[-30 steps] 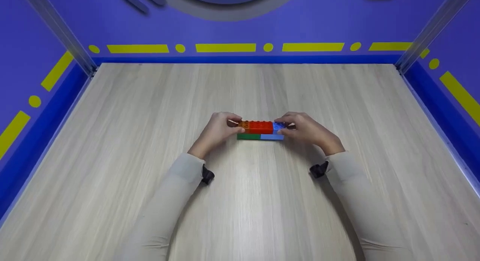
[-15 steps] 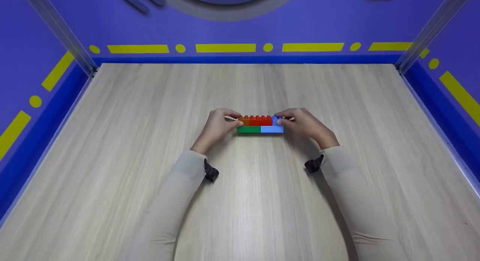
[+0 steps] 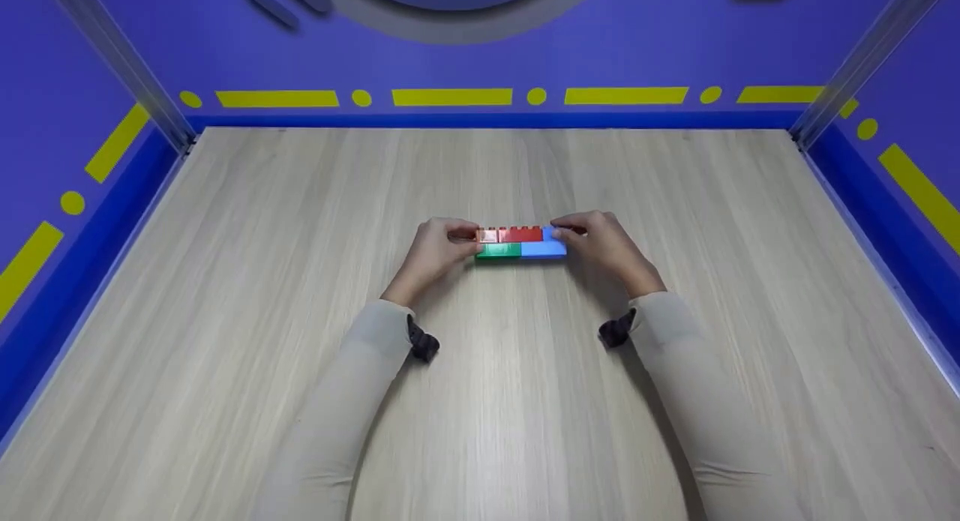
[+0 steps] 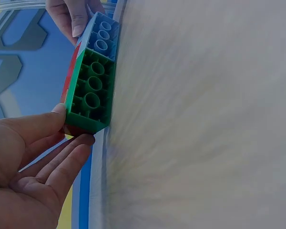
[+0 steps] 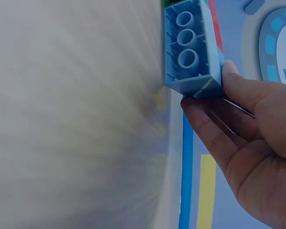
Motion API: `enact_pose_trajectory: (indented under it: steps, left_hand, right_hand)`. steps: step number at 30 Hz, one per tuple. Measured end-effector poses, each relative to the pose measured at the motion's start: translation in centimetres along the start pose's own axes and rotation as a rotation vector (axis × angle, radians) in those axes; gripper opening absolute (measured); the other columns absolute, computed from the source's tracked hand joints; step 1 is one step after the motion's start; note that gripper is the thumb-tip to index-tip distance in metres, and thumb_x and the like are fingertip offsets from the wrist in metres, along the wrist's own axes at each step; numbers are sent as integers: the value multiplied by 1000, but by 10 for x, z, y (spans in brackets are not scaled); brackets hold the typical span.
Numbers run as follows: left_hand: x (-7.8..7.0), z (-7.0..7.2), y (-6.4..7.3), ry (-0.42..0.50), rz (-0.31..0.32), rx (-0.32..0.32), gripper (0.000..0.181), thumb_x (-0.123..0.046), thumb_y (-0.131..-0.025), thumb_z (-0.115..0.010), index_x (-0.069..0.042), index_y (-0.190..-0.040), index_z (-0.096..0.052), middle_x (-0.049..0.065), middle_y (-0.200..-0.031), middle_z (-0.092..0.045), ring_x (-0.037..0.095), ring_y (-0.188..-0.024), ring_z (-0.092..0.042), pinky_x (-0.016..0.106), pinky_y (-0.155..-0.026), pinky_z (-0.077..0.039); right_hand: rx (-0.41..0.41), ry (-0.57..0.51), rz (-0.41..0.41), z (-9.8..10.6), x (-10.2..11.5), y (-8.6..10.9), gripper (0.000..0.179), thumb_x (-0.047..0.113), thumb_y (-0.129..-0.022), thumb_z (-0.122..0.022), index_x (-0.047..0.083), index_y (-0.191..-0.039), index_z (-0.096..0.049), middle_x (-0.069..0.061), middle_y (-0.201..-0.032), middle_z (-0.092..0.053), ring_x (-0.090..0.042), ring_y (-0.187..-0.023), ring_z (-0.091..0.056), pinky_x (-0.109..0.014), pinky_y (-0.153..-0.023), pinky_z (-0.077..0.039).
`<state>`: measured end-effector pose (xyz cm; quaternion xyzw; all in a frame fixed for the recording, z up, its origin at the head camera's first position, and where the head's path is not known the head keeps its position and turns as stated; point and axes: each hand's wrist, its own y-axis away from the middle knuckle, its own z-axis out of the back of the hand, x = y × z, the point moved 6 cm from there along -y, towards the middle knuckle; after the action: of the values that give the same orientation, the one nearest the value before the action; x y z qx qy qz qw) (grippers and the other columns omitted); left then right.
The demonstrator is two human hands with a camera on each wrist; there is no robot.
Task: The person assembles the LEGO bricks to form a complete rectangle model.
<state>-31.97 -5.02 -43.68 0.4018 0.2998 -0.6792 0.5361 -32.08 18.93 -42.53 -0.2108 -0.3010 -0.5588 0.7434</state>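
Note:
Both hands hold one two-layer block of toy building bricks in mid-table in the head view. Its lower layer is a green brick (image 3: 501, 251) beside a light blue brick (image 3: 544, 249). Above them sit a glare-washed orange brick (image 3: 487, 236), a red brick (image 3: 521, 235) and a blue brick (image 3: 547, 232). The left hand (image 3: 437, 255) pinches the orange and green end between thumb and fingers. At the blue end, the right hand (image 3: 606, 245) pinches likewise. The wrist views show hollow undersides with round tubes on the green brick (image 4: 93, 88) and light blue brick (image 5: 187, 45).
A pale wood-grain table (image 3: 480, 401) lies under the hands. Blue-purple panels (image 3: 465, 64) with yellow marks stand along its back and sides. Each wrist wears a small black camera mount, such as the left mount (image 3: 424, 345).
The brick block has moved slightly away from the person and tilted back, so its front side shows more and its studded top less. Both hands moved with it, keeping their grip.

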Motion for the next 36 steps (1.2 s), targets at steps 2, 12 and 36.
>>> enact_pose_trajectory:
  steps: [2,12,36]
  left_hand:
    - [1,0,0,10,-8,5,33,-12,-87,-71,-3,-118,-67,11,-116,-68,20,-106,-64,32,-93,-51]
    - [5,-1,-2,3,10,29,39,-14,-91,-66,-1,-127,-61,13,-125,-64,22,-114,-61,33,-98,-48]
    - [7,4,-1,-32,-31,97,46,-25,-97,-58,-6,-138,-51,9,-141,-53,24,-122,-56,37,-102,-45]
  right_hand:
    - [-13,1,-8,-1,-1,0,36,25,-97,-57,7,-127,-63,-11,-129,-62,-25,-120,-55,-43,-103,-43]
    - [-62,-22,-24,-3,1,-4,33,22,-96,-59,4,-123,-65,-13,-125,-64,-26,-121,-56,-42,-104,-43]
    - [-71,-33,-100,-1,-3,-5,47,37,-99,-51,7,-136,-55,-11,-136,-57,-25,-129,-50,-45,-109,-37]
